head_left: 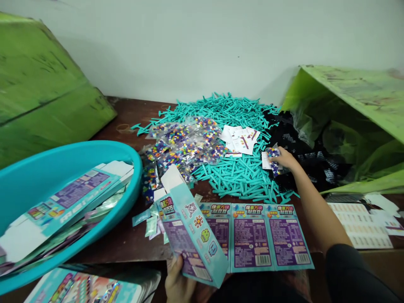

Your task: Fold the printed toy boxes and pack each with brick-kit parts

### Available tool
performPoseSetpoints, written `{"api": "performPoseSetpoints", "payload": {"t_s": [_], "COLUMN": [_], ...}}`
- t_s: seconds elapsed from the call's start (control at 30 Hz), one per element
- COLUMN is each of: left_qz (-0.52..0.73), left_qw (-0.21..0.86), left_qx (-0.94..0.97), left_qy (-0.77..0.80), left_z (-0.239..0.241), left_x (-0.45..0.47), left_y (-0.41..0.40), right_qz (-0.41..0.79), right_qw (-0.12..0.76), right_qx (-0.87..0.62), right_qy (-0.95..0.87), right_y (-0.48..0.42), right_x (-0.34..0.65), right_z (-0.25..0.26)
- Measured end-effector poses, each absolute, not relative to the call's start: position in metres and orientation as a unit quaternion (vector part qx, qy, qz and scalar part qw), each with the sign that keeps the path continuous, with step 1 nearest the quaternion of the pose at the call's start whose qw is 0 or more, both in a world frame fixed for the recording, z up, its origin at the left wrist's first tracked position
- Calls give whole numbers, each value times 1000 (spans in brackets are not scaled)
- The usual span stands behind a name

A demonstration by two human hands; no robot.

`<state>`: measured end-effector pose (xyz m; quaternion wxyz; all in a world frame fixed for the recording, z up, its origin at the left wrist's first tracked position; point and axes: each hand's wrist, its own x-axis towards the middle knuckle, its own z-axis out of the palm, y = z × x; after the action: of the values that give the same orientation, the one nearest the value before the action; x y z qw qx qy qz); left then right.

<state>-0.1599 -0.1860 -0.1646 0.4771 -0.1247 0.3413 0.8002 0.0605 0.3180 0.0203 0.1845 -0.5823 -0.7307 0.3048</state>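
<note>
My left hand (177,283) grips the bottom of an opened teal and purple toy box (189,229), held tilted with its top flap up. My right hand (284,160) reaches out to the far side of the table and is closed on a small bag of coloured beads (274,160) together with a white card. It rests at the edge of a heap of teal plastic sticks (235,174). A pile of clear bags of coloured beads (186,145) lies left of it, and white leaflets (240,139) lie on the sticks.
Flat unfolded boxes (255,237) lie in a row at the table's front edge. A teal basin (38,176) holding flat boxes sits at left, more boxes (91,288) below it. Green cartons stand at left (41,92) and right (356,113). Black bags (303,147) and label sheets (360,227) lie right.
</note>
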Motion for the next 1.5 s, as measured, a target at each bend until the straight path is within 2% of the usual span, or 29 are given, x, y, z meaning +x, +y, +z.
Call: {"api": "performPoseSetpoints", "payload": {"t_s": [0.23, 0.37, 0.43, 0.57, 0.8, 0.97, 1.17, 1.33, 1.5], "left_qz": [809, 806, 806, 815, 819, 810, 801, 787, 735], "left_qw": [482, 491, 492, 479, 422, 424, 416, 389, 385], "left_qx": [-102, -106, -108, -103, -97, -101, -121, -109, -66], "left_qy": [321, 313, 310, 310, 376, 392, 413, 467, 554], "left_z": [-160, -157, -153, -141, -128, -123, -80, -50, -31], "left_x": [-164, -164, -162, -152, -130, -135, -120, -110, -107], "left_y": [-183, -180, -175, -162, -160, -165, -143, -124, -119], "right_qz": [439, 533, 594, 679, 623, 545, 453, 464, 561], "right_qw": [285, 310, 297, 215, 137, 114, 117, 145, 218], "right_qx": [-509, -454, -421, -390, -417, -430, -457, -452, -407], "right_qy": [-683, -644, -618, -584, -648, -711, -757, -748, -687], "right_y": [304, 288, 281, 273, 272, 273, 268, 258, 244], "right_x": [70, 70, 64, 38, -9, -24, -32, -31, -16], "right_z": [21, 36, 41, 30, -3, 0, 7, 8, 26]}}
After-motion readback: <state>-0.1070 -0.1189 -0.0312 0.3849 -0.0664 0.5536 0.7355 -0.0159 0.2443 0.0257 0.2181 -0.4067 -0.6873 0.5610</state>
